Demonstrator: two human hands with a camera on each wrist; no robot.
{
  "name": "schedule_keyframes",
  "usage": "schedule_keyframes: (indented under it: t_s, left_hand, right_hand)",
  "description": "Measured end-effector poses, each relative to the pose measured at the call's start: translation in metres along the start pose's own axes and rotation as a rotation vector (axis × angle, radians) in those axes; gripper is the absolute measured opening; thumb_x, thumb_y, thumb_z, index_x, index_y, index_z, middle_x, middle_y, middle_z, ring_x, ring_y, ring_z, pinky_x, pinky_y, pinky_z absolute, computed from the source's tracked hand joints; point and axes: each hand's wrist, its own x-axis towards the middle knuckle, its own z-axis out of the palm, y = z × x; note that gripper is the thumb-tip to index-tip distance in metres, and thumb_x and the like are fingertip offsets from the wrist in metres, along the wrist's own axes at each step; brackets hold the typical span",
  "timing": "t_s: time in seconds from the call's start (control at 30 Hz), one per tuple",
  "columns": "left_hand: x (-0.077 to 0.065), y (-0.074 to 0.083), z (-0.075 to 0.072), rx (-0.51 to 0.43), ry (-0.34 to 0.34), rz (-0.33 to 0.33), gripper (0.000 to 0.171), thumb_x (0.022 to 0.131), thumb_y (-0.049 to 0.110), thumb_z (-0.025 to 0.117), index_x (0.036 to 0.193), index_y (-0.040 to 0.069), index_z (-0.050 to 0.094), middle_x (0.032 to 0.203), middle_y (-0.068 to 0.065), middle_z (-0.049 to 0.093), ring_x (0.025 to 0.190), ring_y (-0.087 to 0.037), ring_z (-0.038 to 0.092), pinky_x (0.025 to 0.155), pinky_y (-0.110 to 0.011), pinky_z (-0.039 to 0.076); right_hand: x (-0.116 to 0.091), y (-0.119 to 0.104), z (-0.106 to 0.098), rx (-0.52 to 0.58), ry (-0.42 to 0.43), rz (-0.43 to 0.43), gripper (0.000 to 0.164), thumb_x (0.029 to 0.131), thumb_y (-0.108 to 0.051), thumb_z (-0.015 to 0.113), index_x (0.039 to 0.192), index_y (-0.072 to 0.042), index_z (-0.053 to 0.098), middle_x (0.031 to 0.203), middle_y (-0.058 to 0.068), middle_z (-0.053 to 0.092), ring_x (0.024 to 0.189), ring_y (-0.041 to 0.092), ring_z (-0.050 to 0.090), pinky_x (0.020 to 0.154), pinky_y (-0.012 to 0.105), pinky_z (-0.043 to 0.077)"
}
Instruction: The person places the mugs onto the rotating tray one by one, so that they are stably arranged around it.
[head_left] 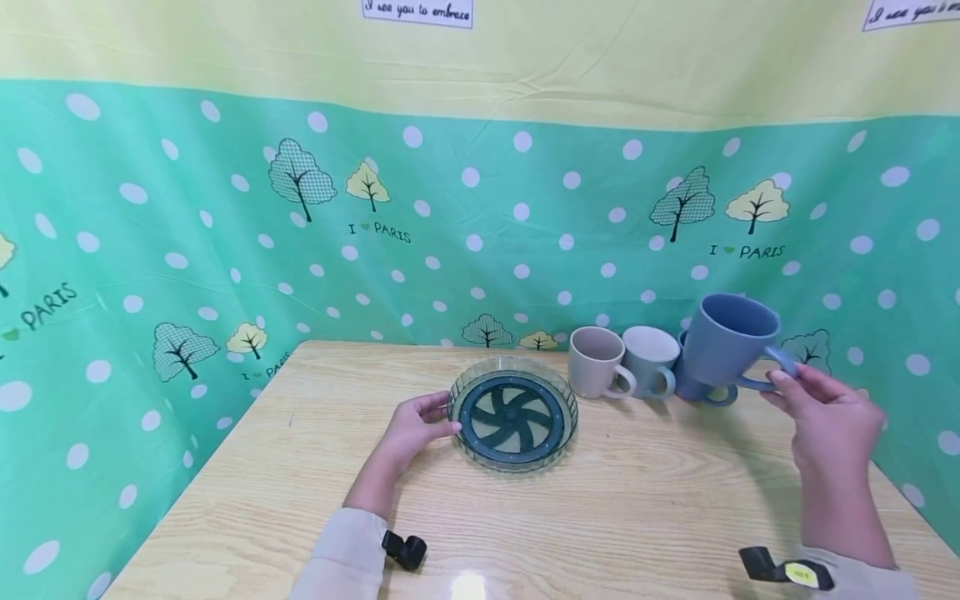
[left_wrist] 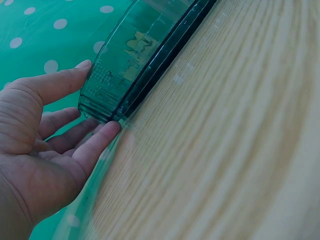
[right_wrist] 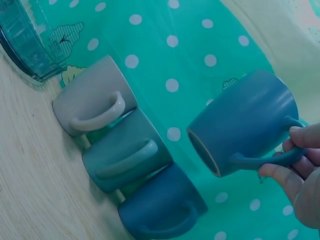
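My left hand [head_left: 414,427] holds the near-left side of a round, clear-walled turntable tray [head_left: 512,414] with a dark base and a swirl pattern. In the left wrist view the thumb lies at the tray's upper rim and the fingers [left_wrist: 97,142] reach its lower edge. Up off the table on the right, a blue mug [head_left: 727,346] hangs from my right hand [head_left: 836,417], which pinches its handle. Its base is tilted to the left in the right wrist view. Behind it stands another blue mug [right_wrist: 162,202], partly covered by the raised one in the head view.
A pinkish-grey mug [head_left: 591,367] and a pale blue-green mug [head_left: 647,367] with a white inside line up with the standing blue mug, handles to the right. The wooden table [head_left: 480,517] ends at a dotted green curtain [head_left: 420,275] behind and at both sides.
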Motion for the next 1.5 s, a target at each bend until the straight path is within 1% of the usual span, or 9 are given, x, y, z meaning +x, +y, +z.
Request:
schedule_keyframes:
  t_s: [0.23, 0.37, 0.57, 0.67, 0.8, 0.97, 1.17, 1.37, 1.5]
  left_hand:
    - [0.000, -0.001, -0.001, -0.003, 0.004, -0.005, 0.069, 0.078, 0.007, 0.081, 0.139, 0.002, 0.051, 0.135, -0.019, 0.056, 0.126, -0.035, 0.051, 0.101, -0.041, 0.048]
    - [0.000, -0.001, -0.001, 0.003, 0.002, -0.012, 0.069, 0.077, 0.008, 0.082, 0.139, 0.004, 0.052, 0.135, -0.017, 0.056, 0.126, -0.033, 0.051, 0.102, -0.040, 0.048]
    - [-0.002, 0.001, 0.000, 0.005, -0.001, -0.003, 0.068, 0.078, 0.008, 0.081, 0.139, 0.002, 0.051, 0.136, -0.019, 0.055, 0.127, -0.035, 0.050, 0.102, -0.042, 0.047]
    - [-0.001, 0.001, 0.000, 0.007, 0.000, -0.004, 0.069, 0.078, 0.008, 0.081, 0.140, 0.003, 0.051, 0.136, -0.018, 0.055, 0.126, -0.035, 0.050, 0.102, -0.042, 0.047]
    - [0.000, -0.002, 0.000, 0.012, 0.008, -0.009, 0.069, 0.077, 0.010, 0.082, 0.139, 0.005, 0.053, 0.135, -0.015, 0.057, 0.125, -0.032, 0.052, 0.102, -0.040, 0.048]
    - [0.001, -0.003, -0.001, 0.014, 0.006, -0.004, 0.068, 0.078, 0.010, 0.082, 0.139, 0.005, 0.052, 0.134, -0.016, 0.057, 0.125, -0.032, 0.052, 0.101, -0.040, 0.048]
    - [0.001, -0.003, -0.001, 0.017, 0.005, -0.005, 0.067, 0.078, 0.010, 0.082, 0.139, 0.005, 0.053, 0.135, -0.015, 0.057, 0.125, -0.032, 0.052, 0.101, -0.040, 0.048]
    - [0.001, -0.002, -0.001, 0.011, 0.002, -0.004, 0.068, 0.078, 0.009, 0.082, 0.139, 0.004, 0.052, 0.135, -0.016, 0.056, 0.125, -0.032, 0.052, 0.100, -0.039, 0.049]
    - [0.001, -0.001, -0.001, 0.006, 0.000, 0.007, 0.068, 0.079, 0.006, 0.080, 0.139, 0.002, 0.051, 0.136, -0.019, 0.055, 0.126, -0.035, 0.051, 0.100, -0.041, 0.049]
  right_hand:
    - [-0.005, 0.001, 0.005, -0.049, -0.011, 0.010, 0.036, 0.064, 0.005, 0.087, 0.097, -0.002, 0.076, 0.088, 0.003, 0.071, 0.077, 0.010, 0.071, 0.064, 0.028, 0.058]
    - [-0.008, 0.003, 0.008, -0.053, -0.014, 0.007, 0.034, 0.065, 0.005, 0.087, 0.096, -0.002, 0.076, 0.087, 0.004, 0.071, 0.077, 0.010, 0.072, 0.064, 0.028, 0.058]
    - [-0.015, 0.005, 0.013, -0.100, -0.054, 0.010, 0.033, 0.067, -0.001, 0.087, 0.098, -0.003, 0.076, 0.087, 0.002, 0.072, 0.076, 0.011, 0.072, 0.066, 0.027, 0.058]
    - [-0.018, 0.006, 0.016, -0.116, -0.071, 0.016, 0.030, 0.068, -0.002, 0.087, 0.095, -0.004, 0.076, 0.086, 0.001, 0.073, 0.075, 0.011, 0.072, 0.066, 0.026, 0.058]
    - [-0.023, 0.009, 0.022, -0.118, -0.101, 0.015, 0.026, 0.069, -0.001, 0.086, 0.092, -0.003, 0.076, 0.084, 0.002, 0.073, 0.074, 0.011, 0.072, 0.066, 0.026, 0.058]
    - [-0.027, 0.013, 0.027, -0.114, -0.134, 0.007, 0.027, 0.070, 0.001, 0.085, 0.095, -0.002, 0.076, 0.087, 0.002, 0.072, 0.075, 0.011, 0.072, 0.068, 0.027, 0.058]
    - [-0.032, 0.017, 0.031, -0.146, -0.136, 0.021, 0.023, 0.071, 0.001, 0.084, 0.092, -0.005, 0.077, 0.086, 0.001, 0.071, 0.073, 0.010, 0.072, 0.068, 0.025, 0.058]
    - [-0.038, 0.020, 0.037, -0.130, -0.164, 0.050, 0.023, 0.071, 0.001, 0.085, 0.091, -0.005, 0.076, 0.085, 0.002, 0.072, 0.076, 0.011, 0.072, 0.070, 0.025, 0.058]
    - [-0.042, 0.023, 0.041, -0.107, -0.186, 0.057, 0.022, 0.071, 0.001, 0.085, 0.090, -0.005, 0.076, 0.084, 0.003, 0.072, 0.077, 0.012, 0.072, 0.071, 0.026, 0.057]
